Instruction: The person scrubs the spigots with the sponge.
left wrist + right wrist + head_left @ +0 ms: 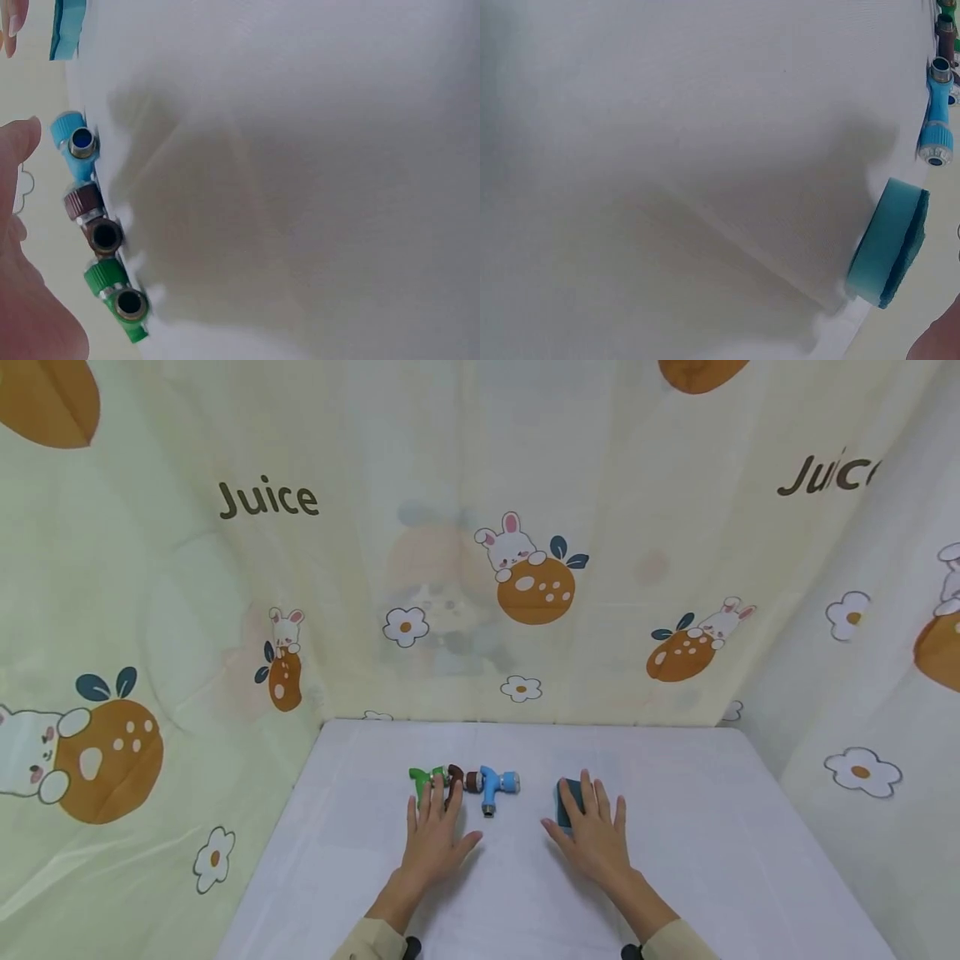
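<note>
Both hands lie flat, fingers spread: left [435, 835] beside green fitting [420, 779], right [596, 835] touching sponge [567, 802].

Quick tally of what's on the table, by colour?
Green pipe fitting: 1
Brown pipe fitting: 1
Blue pipe fitting: 1
Teal sponge: 1
Total: 4, all on the white table. Left hand lies flat at the green and brown fittings; right hand lies flat, fingers over the sponge.
</note>
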Tool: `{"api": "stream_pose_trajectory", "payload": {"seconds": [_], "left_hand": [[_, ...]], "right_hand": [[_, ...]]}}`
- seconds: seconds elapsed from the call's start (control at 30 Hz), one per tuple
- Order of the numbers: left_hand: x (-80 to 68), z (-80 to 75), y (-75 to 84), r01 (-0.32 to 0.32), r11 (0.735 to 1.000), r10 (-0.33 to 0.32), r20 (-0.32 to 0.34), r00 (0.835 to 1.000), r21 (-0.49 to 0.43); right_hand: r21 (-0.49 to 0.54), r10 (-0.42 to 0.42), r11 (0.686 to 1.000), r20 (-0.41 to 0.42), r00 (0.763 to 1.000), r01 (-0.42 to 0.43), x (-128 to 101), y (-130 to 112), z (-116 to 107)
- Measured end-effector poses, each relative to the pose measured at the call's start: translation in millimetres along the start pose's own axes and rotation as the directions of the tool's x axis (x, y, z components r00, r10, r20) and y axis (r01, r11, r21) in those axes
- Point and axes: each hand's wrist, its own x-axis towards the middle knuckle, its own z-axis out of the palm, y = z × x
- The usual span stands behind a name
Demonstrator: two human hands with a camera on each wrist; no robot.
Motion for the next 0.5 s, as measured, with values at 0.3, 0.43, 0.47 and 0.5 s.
{"api": "stream_pose_trajectory", "payload": {"seconds": [0.3,0.43,0.47,0.5], "left_hand": [[5.0,0.4,3.6,0.003,0.999,-0.004,0.020,1.000,0.033],[12.7,5.8,8.8,-0.011,1.000,0.010,0.030,1.000,0.026],[14.4,7.7,10.2,-0.010,1.000,0.009,0.035,0.999,0.020],[15.9,9.4,11.6,-0.007,1.000,0.006,0.044,0.999,0.021]], "right_hand": [[-0.007,0.015,1.000,0.037,0.999,-0.015,8,-3,16],[0.012,0.056,0.998,0.025,0.998,-0.056,9,0,17],[0.016,0.067,0.998,0.033,0.997,-0.068,9,0,17],[0.014,0.078,0.997,0.043,0.996,-0.079,9,1,17]]}}
